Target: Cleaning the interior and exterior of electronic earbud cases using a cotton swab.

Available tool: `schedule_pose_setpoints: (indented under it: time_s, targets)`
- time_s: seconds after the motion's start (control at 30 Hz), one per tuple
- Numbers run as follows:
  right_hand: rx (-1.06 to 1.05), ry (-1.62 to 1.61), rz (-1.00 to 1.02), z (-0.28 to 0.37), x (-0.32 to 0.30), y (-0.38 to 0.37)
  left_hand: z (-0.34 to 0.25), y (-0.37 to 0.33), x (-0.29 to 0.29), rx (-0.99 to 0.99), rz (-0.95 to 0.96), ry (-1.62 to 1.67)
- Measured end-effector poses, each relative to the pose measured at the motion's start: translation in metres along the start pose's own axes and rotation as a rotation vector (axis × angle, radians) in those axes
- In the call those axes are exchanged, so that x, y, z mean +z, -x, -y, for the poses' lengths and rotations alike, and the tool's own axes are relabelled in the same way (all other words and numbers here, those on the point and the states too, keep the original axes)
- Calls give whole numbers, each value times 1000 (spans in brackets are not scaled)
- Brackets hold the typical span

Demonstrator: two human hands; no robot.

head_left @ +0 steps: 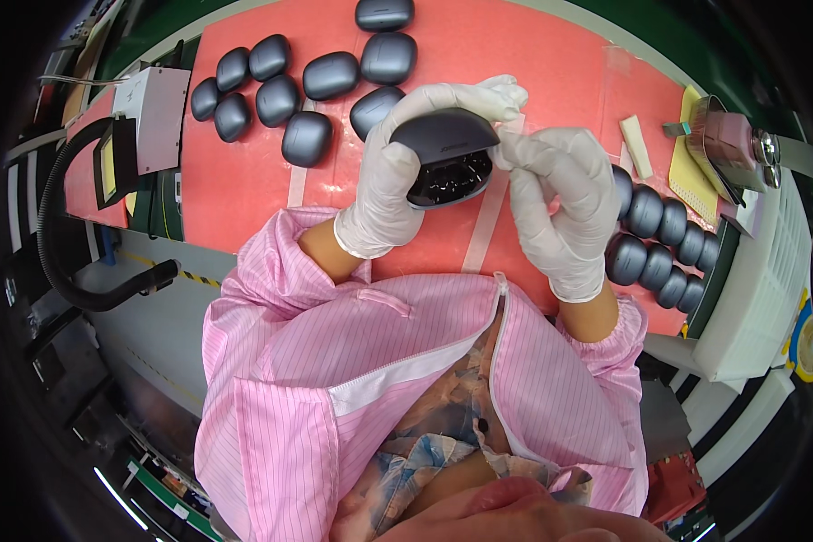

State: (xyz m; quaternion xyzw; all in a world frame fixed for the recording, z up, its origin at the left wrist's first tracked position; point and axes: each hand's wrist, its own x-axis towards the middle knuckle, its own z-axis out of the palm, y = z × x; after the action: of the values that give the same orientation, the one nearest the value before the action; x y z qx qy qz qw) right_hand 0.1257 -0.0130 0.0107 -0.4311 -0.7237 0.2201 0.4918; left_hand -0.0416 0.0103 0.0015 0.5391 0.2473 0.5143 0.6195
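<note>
A dark grey earbud charging case [447, 135] with its lid raised is held up above the red mat. My gloved left hand [379, 194] is wrapped around its left side and back, with the thumb in front. Glossy black shows inside the opening, with small bright reflections; I cannot tell whether earbuds sit in it. My gloved right hand [565, 203] is at the case's right edge, with thumb and forefinger pinched together close to the hinge end. Whatever is between those fingertips is too small or hidden to make out.
Several closed cases [307, 139] are scattered over the red mat [587, 63] at the back left. More stand in two rows [643, 215] at the right. Beyond those are a white strip-shaped piece [635, 146], a yellow pad [693, 172] and a metal-capped bottle [732, 140]. A black flexible hose [50, 217] curves at the left.
</note>
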Motion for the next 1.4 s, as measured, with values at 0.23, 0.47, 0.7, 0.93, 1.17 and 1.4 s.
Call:
schedule_pose_setpoints:
  time_s: [0.23, 0.47, 0.7, 0.93, 1.17, 1.4]
  targets:
    - [-147, 325, -53, -4, 5, 1, 4, 0, -2, -24, -5, 23]
    - [-236, 632, 54, 14, 2, -2, 9, -2, -10, 91, 32, -289]
    - [32, 215, 169, -1, -13, -1, 3, -7, -5, 148, 7, -88]
    - [65, 117, -11, 1, -11, -1, 2, -6, -4, 79, -29, -107]
    - [-5, 534, 246, 1, -17, -7, 1, -6, -2, 57, -12, -47]
    - [480, -410, 131, 8, -9, 2, 8, -3, -2, 36, 44, -28]
